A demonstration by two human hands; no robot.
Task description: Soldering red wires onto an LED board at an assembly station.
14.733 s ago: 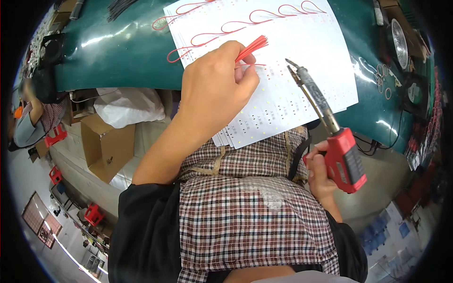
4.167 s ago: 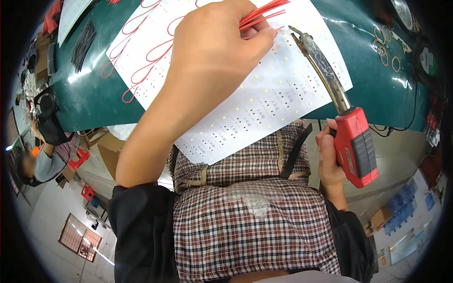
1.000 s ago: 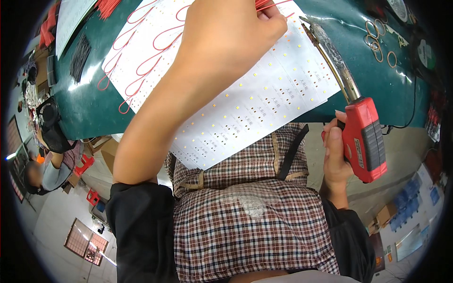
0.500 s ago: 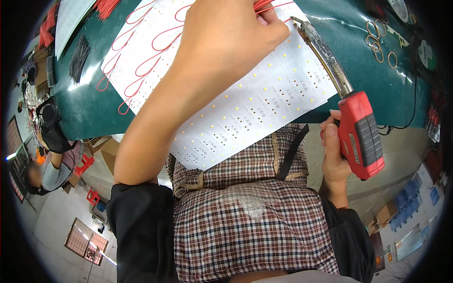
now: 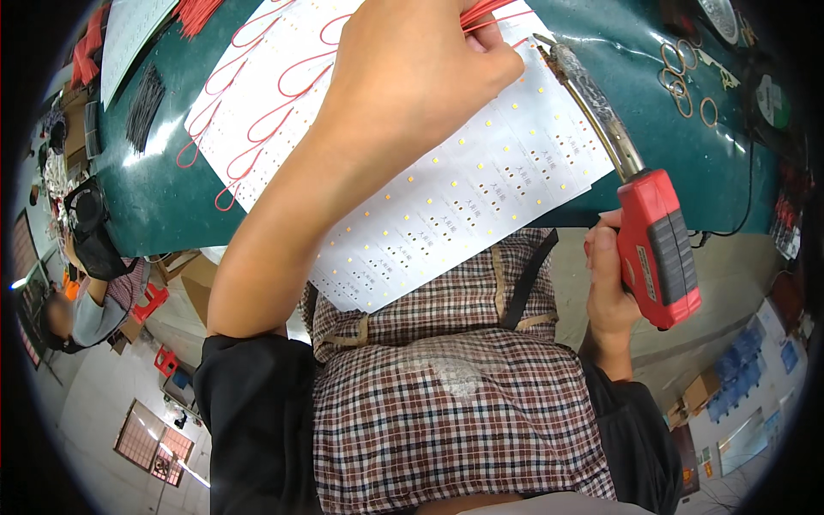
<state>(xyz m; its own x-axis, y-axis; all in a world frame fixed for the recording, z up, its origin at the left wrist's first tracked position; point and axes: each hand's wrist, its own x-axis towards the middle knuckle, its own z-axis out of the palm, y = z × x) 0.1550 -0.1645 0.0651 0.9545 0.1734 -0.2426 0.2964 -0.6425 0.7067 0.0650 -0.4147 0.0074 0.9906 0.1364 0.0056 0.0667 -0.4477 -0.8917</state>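
My left hand (image 5: 433, 73) reaches over a white LED circuit board sheet (image 5: 481, 184) and pinches a bunch of red wires (image 5: 482, 14) near the sheet's far edge. One wire's end sticks out beside the thumb, close to the tip of a red and black soldering gun (image 5: 657, 232). Around the gun's grip, my right hand (image 5: 608, 287) is closed at the table's near edge. A thin brass-coloured tube runs along the gun's barrel towards its tip. Several looped red wires (image 5: 300, 77) lie across the sheet's left part. My left fingertips are partly hidden behind the hand.
The sheet overhangs the near edge of a green table (image 5: 184, 202). Dark wires (image 5: 144, 107) and more red wires (image 5: 196, 13) lie at left. Several metal rings (image 5: 676, 81) and a solder spool (image 5: 770, 99) are at right. Another person (image 5: 94, 313) sits far left.
The soldering gun's tip has shifted very slightly right and down, a little farther from the wire end. My left hand keeps its pinch with almost no movement.
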